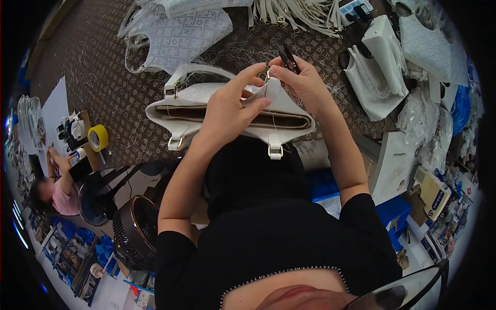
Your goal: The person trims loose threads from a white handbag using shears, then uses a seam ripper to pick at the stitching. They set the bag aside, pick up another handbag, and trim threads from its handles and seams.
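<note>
A white handbag (178,116) rests at the table's near edge, its zipped top opening facing me and gold buckles on its tabs. My left hand (230,106) is closed on the bag's far side, thumb over the rim, fingertips at a gold buckle (268,74). My right hand (305,85) is closed around black thread snips (288,58), whose tips point up and away. Its thumb and forefinger also touch the tab by that buckle. One handle (199,68) is attached at the far left; loose threads hang across the opening.
White bag pieces (186,39) and a bundle of straps (294,15) lie at the back. More white bags (374,77) stand at right. Yellow tape (97,138) sits left, near a fan (135,232). A person in pink (66,196) works at far left.
</note>
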Demonstrator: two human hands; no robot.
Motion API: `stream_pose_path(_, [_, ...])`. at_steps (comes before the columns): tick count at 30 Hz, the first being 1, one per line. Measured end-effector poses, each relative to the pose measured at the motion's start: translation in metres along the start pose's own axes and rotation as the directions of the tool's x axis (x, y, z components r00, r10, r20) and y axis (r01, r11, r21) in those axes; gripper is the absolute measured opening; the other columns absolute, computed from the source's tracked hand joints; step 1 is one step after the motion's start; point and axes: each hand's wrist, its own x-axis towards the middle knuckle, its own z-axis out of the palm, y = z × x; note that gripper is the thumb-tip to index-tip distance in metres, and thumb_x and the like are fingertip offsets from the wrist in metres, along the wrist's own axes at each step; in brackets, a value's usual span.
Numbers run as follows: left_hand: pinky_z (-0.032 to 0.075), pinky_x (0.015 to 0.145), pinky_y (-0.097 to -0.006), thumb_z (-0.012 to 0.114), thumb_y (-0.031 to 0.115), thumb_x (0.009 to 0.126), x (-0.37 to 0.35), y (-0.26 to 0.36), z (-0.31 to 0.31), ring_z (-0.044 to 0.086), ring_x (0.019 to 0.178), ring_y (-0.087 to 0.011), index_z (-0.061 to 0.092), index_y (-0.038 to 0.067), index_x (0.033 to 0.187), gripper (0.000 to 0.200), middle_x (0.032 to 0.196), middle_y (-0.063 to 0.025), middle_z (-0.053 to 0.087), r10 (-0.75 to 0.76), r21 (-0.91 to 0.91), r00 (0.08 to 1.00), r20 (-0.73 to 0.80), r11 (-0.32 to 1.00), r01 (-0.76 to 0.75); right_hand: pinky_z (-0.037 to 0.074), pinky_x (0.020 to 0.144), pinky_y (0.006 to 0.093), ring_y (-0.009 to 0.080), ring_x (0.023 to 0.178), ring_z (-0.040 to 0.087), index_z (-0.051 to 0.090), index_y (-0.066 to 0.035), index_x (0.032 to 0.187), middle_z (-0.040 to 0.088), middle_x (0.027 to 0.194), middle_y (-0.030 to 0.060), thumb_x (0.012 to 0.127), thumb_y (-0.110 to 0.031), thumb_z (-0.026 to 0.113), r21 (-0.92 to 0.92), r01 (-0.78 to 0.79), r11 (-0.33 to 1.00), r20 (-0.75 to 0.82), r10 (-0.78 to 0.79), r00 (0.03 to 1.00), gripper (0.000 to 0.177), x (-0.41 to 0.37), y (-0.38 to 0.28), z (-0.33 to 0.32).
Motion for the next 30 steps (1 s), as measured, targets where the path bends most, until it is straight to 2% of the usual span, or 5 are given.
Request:
stream_pose_path(9, [0.041, 0.059, -0.0197, 0.066, 0.002, 0.077, 0.011, -0.004, 0.004, 0.045, 0.064, -0.0034, 0.052, 0.016, 0.126, 0.054, 0.075, 0.0042, 0.053, -0.005, 0.016, 0.983, 0.185, 1.000, 0.002, 0.035, 0.053, 0.0198, 0.0040, 0.061, 0.044, 0.051, -0.004, 0.089, 0.051, 0.071, -0.0019, 0.091, -0.020, 0.052, -0.019, 0.155, 0.988, -0.300, -0.154, 0.941, 0.017, -0.046, -0.005, -0.003])
stream_pose_path(15, [0.036, 0.057, -0.0186, 0.065, -0.001, 0.076, 0.014, -0.002, 0.001, 0.040, 0.063, -0.0030, 0.052, 0.010, 0.125, 0.051, 0.070, 0.0057, 0.045, -0.069, 0.040, 0.968, 0.241, 0.997, 0.061, 0.038, 0.053, 0.0236, 0.0076, 0.061, 0.046, 0.061, -0.003, 0.089, 0.052, 0.069, 0.0007, 0.082, -0.015, 0.063, -0.602, 0.247, 0.760, -0.113, -0.386, 0.915, 0.014, -0.072, 0.004, -0.005])
stream_pose_path(18, [0.044, 0.059, -0.0268, 0.070, 0.015, 0.073, 0.015, -0.004, 0.000, 0.054, 0.061, -0.0134, 0.055, 0.021, 0.121, 0.051, 0.071, -0.0060, 0.060, -0.093, 0.083, 0.973, 0.212, 0.994, 0.077, 0.040, 0.054, 0.0243, 0.0105, 0.061, 0.050, 0.063, -0.004, 0.090, 0.056, 0.070, 0.0026, 0.078, -0.014, 0.068, -0.396, 0.205, 0.895, -0.244, -0.318, 0.916, 0.016, -0.071, 0.019, 0.005])
stream_pose_path(20, [0.032, 0.054, -0.0182, 0.065, 0.000, 0.076, 0.013, -0.001, 0.001, 0.036, 0.061, -0.0030, 0.052, 0.007, 0.124, 0.051, 0.067, 0.0069, 0.041, -0.083, -0.011, 0.967, 0.240, 0.996, 0.088, 0.041, 0.054, 0.0243, 0.0110, 0.061, 0.051, 0.063, -0.004, 0.088, 0.057, 0.070, 0.0031, 0.077, -0.014, 0.068, -0.365, 0.172, 0.915, -0.243, -0.272, 0.931, 0.015, -0.070, 0.018, 0.005])
stream_pose_path(30, [0.033, 0.055, -0.0181, 0.066, 0.001, 0.075, 0.013, -0.001, 0.001, 0.036, 0.062, -0.0030, 0.053, 0.009, 0.124, 0.051, 0.070, 0.0069, 0.041, -0.099, 0.024, 0.967, 0.233, 0.995, 0.096, 0.041, 0.051, 0.0219, 0.0082, 0.056, 0.051, 0.062, -0.003, 0.076, 0.057, 0.065, 0.0022, 0.074, -0.012, 0.070, -0.495, 0.153, 0.855, -0.224, -0.296, 0.929, 0.012, -0.065, 0.015, 0.005])
